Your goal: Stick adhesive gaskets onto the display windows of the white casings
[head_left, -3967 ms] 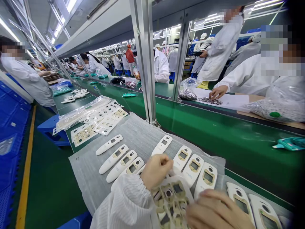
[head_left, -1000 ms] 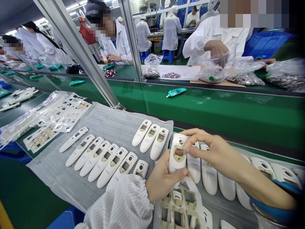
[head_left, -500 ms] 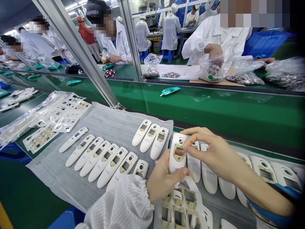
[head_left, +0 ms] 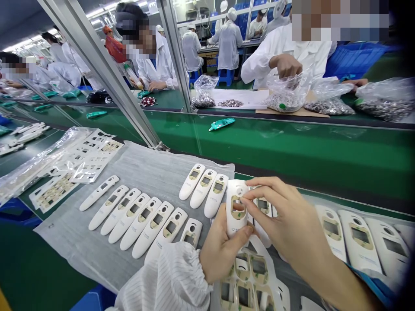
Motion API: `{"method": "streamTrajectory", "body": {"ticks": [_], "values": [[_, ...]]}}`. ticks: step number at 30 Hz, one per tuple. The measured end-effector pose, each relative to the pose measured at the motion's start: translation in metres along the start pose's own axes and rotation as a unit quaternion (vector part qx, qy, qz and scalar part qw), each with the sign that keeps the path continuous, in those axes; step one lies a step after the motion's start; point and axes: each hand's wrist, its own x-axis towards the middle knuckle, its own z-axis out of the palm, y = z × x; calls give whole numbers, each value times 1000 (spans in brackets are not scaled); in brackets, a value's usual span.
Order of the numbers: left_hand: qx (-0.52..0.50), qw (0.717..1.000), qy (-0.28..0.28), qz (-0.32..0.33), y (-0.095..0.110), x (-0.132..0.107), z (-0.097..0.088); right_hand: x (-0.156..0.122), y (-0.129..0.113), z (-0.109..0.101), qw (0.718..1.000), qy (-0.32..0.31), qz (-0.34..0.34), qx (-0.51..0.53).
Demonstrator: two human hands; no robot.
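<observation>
Two hands on one piece. Left hand wraps the lower half of a white casing, thumb across the front, fingers clenched round the back. The casing is held upright just above the near edge of the desk, centre of the scene. Right hand comes in from the right, thumb and forefinger pinched on the rim of the casing's display window, the other fingers loose.

Handling, my guess: thin moulded shell, light, stiff, smooth enough to slip. The window area looks like the delicate part, so the narrow lower body and long edges seem the safest hold, much as the left hand has it.

Under the hands lies a label sheet, flimsy, with cut-out frames, partly hidden by the wrists. To the left, a row of casings lies face up on grey foam wrap, with three more just beyond them. Further casings lie side by side on the right.

Containers:
- Clear bag, far left on the desk, holds flat label sheets; more sheets lie loose beside it.
- Clear bags across the green belt are heaped with small metal parts. A co-worker's hand is at the mouth of one.
- Blue bin behind them, contents not visible.

One teal part lies alone on the belt.
</observation>
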Motion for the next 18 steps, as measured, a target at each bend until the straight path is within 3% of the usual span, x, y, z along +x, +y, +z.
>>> {"method": "streamTrajectory", "body": {"ticks": [3,6,8,9,12,15,16,18], "values": [[9,1000,4,15,-3,-1,-1,3,2,0,982,-46,131,125],[23,1000,3,18,-4,-3,-2,8,10,1,906,-120,253,318],[49,999,12,14,-3,-6,-1,11,15,2,861,-157,290,387],[72,997,24,11,-2,-8,1,13,15,3,852,-168,294,399],[138,987,80,-19,1,-15,6,17,9,4,838,-197,299,411],[122,982,136,-43,12,-22,5,22,-6,8,817,-228,302,435],[102,983,143,-47,19,-24,2,25,-13,10,823,-223,291,434],[63,989,123,-48,34,-31,-11,32,-28,16,861,-198,234,406]]}}
